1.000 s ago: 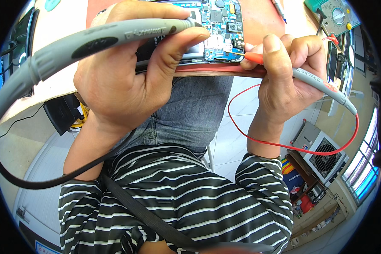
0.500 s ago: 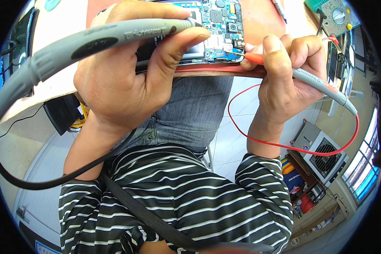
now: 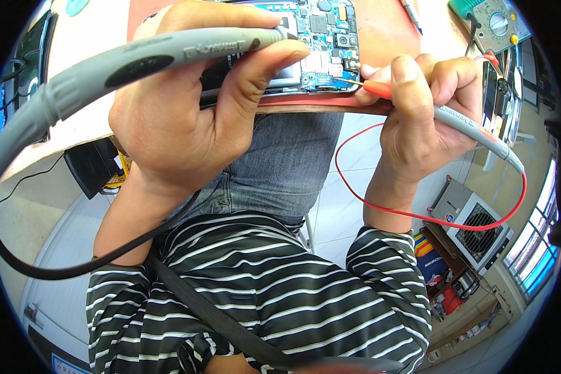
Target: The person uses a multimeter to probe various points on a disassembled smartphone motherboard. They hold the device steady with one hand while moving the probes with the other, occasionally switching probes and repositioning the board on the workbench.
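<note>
My left hand (image 3: 187, 112) is closed around a grey test probe (image 3: 149, 65) with a black cable. Its front end, between thumb and index finger, points at an opened smartphone (image 3: 318, 47) whose blue circuit board is bare; I cannot see whether the tip touches it. In my right hand (image 3: 417, 118) is a second grey test probe (image 3: 378, 89), with a red collar and a red lead. The thin metal needle of this one reaches over the lower right part of the board, at or just above its surface. The phone's black battery is partly hidden behind my left hand.
A green multimeter (image 3: 495, 23) with a round dial lies at the far right of the table. A pen (image 3: 411, 15) rests on the orange mat (image 3: 389, 47) beyond the phone. The red lead (image 3: 417, 215) loops below my right hand; the black cable (image 3: 62, 272) curves down at left.
The right probe has shifted slightly toward me and to the right, so its needle sits a little lower on the board. My left hand has hardly moved.
</note>
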`<state>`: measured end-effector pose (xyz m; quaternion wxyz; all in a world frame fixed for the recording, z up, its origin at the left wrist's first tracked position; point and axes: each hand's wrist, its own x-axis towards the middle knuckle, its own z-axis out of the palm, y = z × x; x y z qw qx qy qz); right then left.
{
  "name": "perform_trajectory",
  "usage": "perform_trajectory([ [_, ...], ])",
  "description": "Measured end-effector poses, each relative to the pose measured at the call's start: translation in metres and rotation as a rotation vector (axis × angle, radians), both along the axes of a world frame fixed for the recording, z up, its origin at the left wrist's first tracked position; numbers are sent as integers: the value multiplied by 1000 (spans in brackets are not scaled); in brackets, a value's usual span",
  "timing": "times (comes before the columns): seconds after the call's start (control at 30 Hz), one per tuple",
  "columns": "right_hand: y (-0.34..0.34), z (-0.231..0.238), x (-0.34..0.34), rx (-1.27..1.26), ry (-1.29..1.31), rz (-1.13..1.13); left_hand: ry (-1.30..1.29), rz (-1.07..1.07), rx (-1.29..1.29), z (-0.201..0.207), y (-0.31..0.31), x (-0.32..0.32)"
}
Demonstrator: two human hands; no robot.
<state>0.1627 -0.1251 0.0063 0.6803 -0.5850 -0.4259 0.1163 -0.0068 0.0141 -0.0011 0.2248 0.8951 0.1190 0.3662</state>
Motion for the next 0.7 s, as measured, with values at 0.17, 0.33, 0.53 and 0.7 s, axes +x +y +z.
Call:
perform_trajectory([
  [0.17,0,0,1,-6,-49,23,-57,4,-11,-2,-4,1],
  [0.33,-1,0,1,-20,-51,27,-16,-26,133,-5,6,-1],
  [0.53,-2,0,3,-38,-25,38,-42,8,28,-5,-3,-1],
  [0.7,-2,0,3,-54,-85,17,-36,71,-124,2,-13,2],
])
